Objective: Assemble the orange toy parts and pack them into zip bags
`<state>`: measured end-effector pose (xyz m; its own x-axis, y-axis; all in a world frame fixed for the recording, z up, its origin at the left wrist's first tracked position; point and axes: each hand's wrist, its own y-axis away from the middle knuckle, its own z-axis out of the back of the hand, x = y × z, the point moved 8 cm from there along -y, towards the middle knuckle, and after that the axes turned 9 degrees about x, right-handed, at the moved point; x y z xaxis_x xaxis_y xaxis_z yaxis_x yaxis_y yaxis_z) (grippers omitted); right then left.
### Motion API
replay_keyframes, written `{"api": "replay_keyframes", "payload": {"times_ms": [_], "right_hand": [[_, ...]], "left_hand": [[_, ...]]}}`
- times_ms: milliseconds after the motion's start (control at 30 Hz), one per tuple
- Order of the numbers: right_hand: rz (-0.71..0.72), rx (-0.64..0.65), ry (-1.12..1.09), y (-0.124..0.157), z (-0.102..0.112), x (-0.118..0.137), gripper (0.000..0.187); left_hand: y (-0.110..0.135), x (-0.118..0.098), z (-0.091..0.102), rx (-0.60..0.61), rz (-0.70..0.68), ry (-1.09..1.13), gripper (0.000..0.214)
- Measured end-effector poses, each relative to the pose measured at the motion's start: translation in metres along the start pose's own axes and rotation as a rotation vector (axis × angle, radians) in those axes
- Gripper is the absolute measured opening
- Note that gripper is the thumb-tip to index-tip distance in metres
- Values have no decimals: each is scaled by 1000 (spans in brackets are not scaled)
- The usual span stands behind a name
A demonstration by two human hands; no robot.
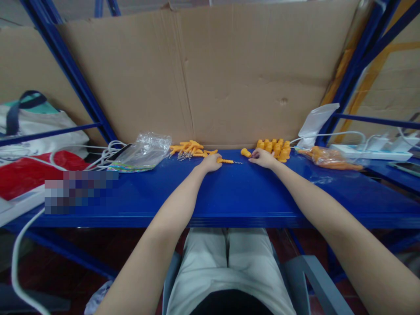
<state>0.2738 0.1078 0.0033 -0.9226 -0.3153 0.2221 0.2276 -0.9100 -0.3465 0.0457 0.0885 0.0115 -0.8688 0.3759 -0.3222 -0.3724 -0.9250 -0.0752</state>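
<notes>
Between my left fingers (216, 159), pinched: ridged orange stick (227, 161), likely light, stiff, best held by ridges; right fingers (255, 154) at orange knob (245, 152), can't tell if gripping

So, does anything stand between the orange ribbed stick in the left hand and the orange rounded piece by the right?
Nothing visible stands between the orange ribbed stick, its curly silvery end pointing rightward, and the orange rounded piece.

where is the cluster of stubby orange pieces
In the head view, the cluster stands right of centre on the blue table, beside the right hand, left of the orange-filled bag.
</notes>
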Motion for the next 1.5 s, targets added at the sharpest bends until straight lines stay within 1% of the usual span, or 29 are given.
{"api": "replay_keyframes", "payload": {"times_ms": [67,100,133,200,267,367,467,600,833,933,1033,1133,1300,1400,1500], "right_hand": [[-18,76,-60,-2,-7,0,26],[-27,94,-82,-3,-8,-1,29],[-32,85,-90,-3,-8,0,32],[-22,29,-84,-3,-5,3,38],[18,-9,-68,-4,-5,8,43],[42,34,-34,-7,-15,13,40],[-9,91,4,-11,-25,9,39],[-21,106,42,-12,-28,3,42],[-18,100,75,-10,-23,5,37],[1,41,73,-6,-11,10,36],[-20,-9,43,0,4,16,35],[-67,25,37,6,15,22,33],[-213,51,34,13,27,22,31],[-237,105,-9,11,22,17,32],[-219,193,-58,8,11,10,36]], "left_hand": [[0,0,0,-1,-4,-3,37],[-1,0,0,-2,-6,-6,37],[-1,-1,0,-2,-7,-10,37],[-1,-1,0,0,-6,-12,39],[-1,-1,1,0,-2,-11,39],[0,-2,1,0,-3,-1,39],[1,-3,1,10,0,-17,40],[1,-3,0,22,5,-46,41],[1,-3,0,15,-2,-44,41],[1,-3,0,11,-3,-46,40],[2,-4,1,16,-10,-68,40],[1,-5,-1,26,-16,-109,40],[-1,-4,-2,22,-1,-106,41],[-4,-3,-3,40,18,-70,41],[-5,-4,-4,61,12,-41,43]]}}
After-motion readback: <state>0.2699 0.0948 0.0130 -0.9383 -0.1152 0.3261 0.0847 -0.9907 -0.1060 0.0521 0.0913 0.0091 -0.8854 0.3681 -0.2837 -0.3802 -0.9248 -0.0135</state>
